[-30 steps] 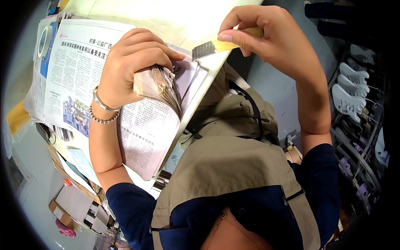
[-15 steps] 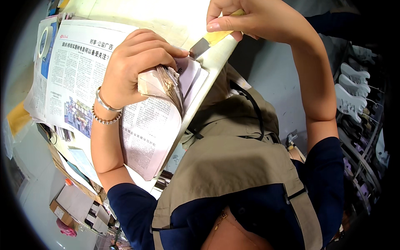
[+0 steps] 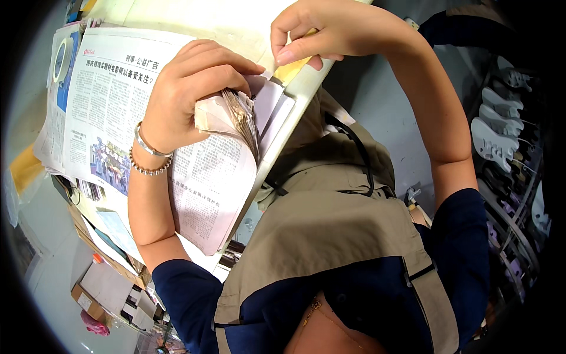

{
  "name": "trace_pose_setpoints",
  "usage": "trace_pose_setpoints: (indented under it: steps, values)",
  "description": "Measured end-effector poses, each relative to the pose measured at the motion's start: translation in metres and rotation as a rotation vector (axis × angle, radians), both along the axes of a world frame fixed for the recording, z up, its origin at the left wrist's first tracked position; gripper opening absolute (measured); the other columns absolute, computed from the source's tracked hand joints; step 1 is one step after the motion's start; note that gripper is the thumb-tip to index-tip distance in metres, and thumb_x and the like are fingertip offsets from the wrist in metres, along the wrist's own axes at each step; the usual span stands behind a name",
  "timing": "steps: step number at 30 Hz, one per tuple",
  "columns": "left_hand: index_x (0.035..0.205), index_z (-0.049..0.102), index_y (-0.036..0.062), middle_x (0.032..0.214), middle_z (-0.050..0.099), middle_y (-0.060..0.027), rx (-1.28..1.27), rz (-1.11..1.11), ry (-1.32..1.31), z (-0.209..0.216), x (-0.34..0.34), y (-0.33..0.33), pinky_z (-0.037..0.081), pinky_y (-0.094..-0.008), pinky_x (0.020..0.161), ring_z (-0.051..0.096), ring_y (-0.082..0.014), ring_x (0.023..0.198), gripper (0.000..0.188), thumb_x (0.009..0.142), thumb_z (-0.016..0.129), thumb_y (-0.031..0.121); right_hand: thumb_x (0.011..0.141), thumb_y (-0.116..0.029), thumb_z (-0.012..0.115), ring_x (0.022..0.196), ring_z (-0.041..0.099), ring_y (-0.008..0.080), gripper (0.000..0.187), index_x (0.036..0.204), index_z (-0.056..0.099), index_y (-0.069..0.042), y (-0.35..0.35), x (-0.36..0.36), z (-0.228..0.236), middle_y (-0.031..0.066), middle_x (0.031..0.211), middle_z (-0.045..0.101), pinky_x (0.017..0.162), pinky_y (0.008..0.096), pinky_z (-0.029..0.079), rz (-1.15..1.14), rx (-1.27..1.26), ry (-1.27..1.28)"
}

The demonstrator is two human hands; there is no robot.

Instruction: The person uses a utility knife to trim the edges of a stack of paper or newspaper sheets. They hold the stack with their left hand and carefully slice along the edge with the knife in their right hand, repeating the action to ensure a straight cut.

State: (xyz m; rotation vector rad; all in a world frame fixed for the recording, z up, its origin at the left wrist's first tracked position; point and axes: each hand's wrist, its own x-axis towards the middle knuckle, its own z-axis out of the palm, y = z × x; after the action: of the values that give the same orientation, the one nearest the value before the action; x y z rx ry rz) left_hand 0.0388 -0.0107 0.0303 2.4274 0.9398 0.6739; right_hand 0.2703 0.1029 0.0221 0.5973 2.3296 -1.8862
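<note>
My left hand point(image 3: 200, 94) is curled over a thick wad of folded paper point(image 3: 218, 115) with ragged, brown-stained edges, pressing it at the table's right edge. Beneath it lie printed newspaper sheets point(image 3: 206, 189), one corner curling up. Pinched in my right hand point(image 3: 315, 38) is a flat blade whose yellow grip point(image 3: 290, 72) shows below the fingers. Its metal end, close to my left fingertips, is mostly hidden now. Pale sheets point(image 3: 268, 100) stick out beside the wad, under the blade.
The white table point(image 3: 236, 20) slants across the upper left. A tape roll point(image 3: 61, 60) lies on its far left. Cartons point(image 3: 88, 301) stand on the floor at lower left. A rack of white plastic shapes point(image 3: 495, 141) stands at right. Another person's dark sleeve point(image 3: 466, 29) shows at upper right.
My right hand has moved left and slightly down with the blade, bringing its yellow grip close to my left fingertips. My left hand and the paper wad stay nearly where they were.
</note>
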Motion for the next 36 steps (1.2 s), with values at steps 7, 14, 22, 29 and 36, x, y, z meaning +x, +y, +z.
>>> trace_pose_setpoints:
  steps: [7, 14, 22, 29, 36]
  values:
    - [0.081, 0.063, 0.0055, 0.095, 0.072, -0.0097, -0.011, -0.01, -0.034, -0.002, 0.002, 0.001, 0.047, -0.0366, 0.081, 0.062, -0.0286, 0.084, 0.025, 0.066, 0.073, 0.023, 0.091, -0.025, 0.068, 0.054, 0.054, 0.0097, 0.02, 0.092, 0.07, -0.005, -0.015, 0.006, -0.006, 0.0059, 0.064, 0.064, 0.05, 0.0258, 0.04, -0.056, 0.134, -0.005]
    - [0.076, 0.062, 0.003, 0.078, 0.064, -0.0072, -0.15, -0.012, -0.209, -0.012, -0.01, 0.007, 0.047, -0.034, 0.073, 0.06, -0.0252, 0.077, 0.015, 0.066, 0.064, 0.014, 0.092, -0.015, 0.067, 0.059, 0.058, 0.0072, 0.014, 0.091, 0.067, -0.001, -0.071, -0.003, -0.01, 0.001, 0.074, 0.065, 0.052, 0.0202, 0.044, -0.111, -0.01, 0.115]
    - [0.068, 0.06, 0.0067, 0.067, 0.059, -0.0059, -0.279, -0.099, -0.673, -0.037, -0.025, 0.022, 0.046, -0.0341, 0.07, 0.054, -0.0198, 0.069, 0.043, 0.094, 0.061, 0.041, 0.089, -0.017, 0.066, 0.065, 0.068, 0.0273, 0.016, 0.088, 0.069, -0.001, -0.173, -0.033, -0.014, 0.0148, 0.07, 0.067, 0.063, 0.0384, 0.053, -0.165, -0.109, 0.165]
    - [0.067, 0.061, 0.0075, 0.068, 0.061, -0.0093, -0.387, -0.131, -1.0, -0.048, -0.031, 0.026, 0.046, -0.0352, 0.078, 0.057, -0.0229, 0.074, 0.033, 0.091, 0.065, 0.03, 0.088, -0.022, 0.067, 0.067, 0.066, 0.0358, 0.019, 0.086, 0.066, -0.003, -0.262, -0.076, -0.041, 0.0176, 0.069, 0.065, 0.063, 0.0447, 0.052, 0.106, 0.089, 0.336]
    - [0.078, 0.064, 0.0052, 0.071, 0.054, -0.0041, -0.403, -0.029, -0.625, -0.023, -0.03, 0.014, 0.042, -0.0294, 0.065, 0.05, -0.0179, 0.069, 0.05, 0.093, 0.059, 0.053, 0.09, -0.013, 0.069, 0.058, 0.065, 0.0133, 0.012, 0.095, 0.071, -0.003, -0.169, 0.01, -0.015, 0.0076, 0.073, 0.069, 0.049, 0.0264, 0.047, -0.295, -0.2, 0.246]
